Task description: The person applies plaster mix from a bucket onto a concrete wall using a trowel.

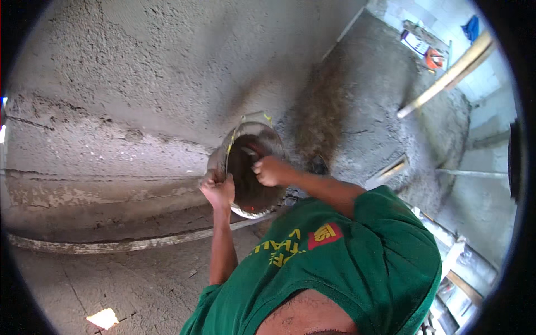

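A round, mortar-smeared bucket [216, 161] is tipped so that its mouth shows, with dark wet mortar [248, 187] inside. My left hand [219, 191] is closed on the bucket's left rim, thumb over the edge. Reaching in from the right, my right hand [269, 170] is closed over the bucket's mouth. A dark reddish, handle-like piece shows beside its fingers, blurred; I cannot make out what it belongs to.
A rough plastered wall [151, 61] rises beyond the bucket. A long pale strip [128, 245] runs along the wall's foot on the left. To the right are a rectangular float-like piece [389, 170], a wooden pole [446, 78] and an orange object [434, 58].
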`<state>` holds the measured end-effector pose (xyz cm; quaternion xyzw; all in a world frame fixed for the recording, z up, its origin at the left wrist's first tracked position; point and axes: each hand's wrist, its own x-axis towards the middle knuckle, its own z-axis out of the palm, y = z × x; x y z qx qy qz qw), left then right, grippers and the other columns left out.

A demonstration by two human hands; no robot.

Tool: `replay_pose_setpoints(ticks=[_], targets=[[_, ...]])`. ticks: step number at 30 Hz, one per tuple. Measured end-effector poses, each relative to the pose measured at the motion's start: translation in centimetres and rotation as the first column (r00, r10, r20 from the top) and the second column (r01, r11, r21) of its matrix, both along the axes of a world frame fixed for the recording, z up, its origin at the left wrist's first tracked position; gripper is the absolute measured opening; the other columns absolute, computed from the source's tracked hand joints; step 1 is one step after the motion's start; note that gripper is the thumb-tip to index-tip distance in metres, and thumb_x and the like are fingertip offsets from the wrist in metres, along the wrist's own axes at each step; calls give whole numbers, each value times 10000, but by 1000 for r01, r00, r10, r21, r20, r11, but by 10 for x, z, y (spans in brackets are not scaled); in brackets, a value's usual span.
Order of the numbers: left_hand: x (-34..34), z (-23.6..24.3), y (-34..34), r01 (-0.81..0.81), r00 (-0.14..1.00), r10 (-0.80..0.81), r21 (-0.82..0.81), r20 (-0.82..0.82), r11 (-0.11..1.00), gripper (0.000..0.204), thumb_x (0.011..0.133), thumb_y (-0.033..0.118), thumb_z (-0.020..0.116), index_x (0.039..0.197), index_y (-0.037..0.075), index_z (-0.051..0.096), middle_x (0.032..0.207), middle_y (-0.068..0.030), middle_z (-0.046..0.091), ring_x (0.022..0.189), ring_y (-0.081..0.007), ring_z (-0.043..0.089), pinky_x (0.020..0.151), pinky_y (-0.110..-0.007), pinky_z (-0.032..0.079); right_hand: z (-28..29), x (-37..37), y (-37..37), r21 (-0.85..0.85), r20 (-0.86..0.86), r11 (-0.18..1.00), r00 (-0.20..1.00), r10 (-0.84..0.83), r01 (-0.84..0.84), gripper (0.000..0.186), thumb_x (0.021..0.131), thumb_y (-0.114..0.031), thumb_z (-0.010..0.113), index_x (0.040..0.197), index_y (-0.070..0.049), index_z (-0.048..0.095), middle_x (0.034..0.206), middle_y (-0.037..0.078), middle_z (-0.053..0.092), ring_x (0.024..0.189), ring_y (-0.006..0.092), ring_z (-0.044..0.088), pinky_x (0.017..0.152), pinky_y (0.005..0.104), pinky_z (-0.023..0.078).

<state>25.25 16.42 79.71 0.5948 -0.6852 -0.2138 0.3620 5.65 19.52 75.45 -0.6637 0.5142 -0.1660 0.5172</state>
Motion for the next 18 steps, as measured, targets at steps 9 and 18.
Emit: replay_pose_setpoints(ticks=[9, 18], targets=[[5, 13, -5, 159, 972, -199, -270, -126, 949, 215, 621, -42, 677, 671, 17, 477, 588, -11, 418, 561, -84, 397, 496, -264, 336, -39, 19, 22, -278, -486, 960, 867, -112, -32, 203, 712, -80, 611, 858, 51, 660, 799, 238, 649, 780, 377, 660, 673, 477, 533], [8, 32, -17, 314, 940, -341, -410, 6, 856, 227, 636, -28, 677, 637, 19, 455, 589, -32, 434, 534, -120, 423, 479, -269, 350, 5, -23, -17, 25, -451, 999, 891, 51, -45, 304, 811, -198, 540, 916, 76, 621, 738, 227, 627, 624, 339, 648, 620, 467, 523]])
